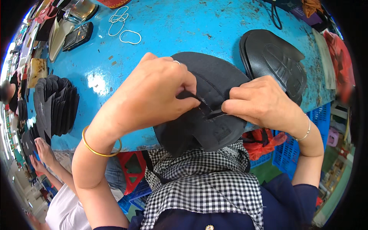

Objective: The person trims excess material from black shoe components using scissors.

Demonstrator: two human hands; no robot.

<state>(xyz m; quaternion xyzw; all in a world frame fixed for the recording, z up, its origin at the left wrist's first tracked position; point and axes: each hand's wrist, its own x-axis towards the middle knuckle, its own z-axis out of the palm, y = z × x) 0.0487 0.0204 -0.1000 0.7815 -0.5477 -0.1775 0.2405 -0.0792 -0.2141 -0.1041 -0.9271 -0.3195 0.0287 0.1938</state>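
Both hands, left hand (153,96) and right hand (260,101), pinch a narrow black strap (209,111) on the black shoe upper (207,126), apparently threading it; next calls for a steady pull.

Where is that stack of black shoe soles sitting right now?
In the head view, the stack of black soles lies on the blue table at the person's upper right, just beyond the right hand and beside the black fabric piece both hands hold.
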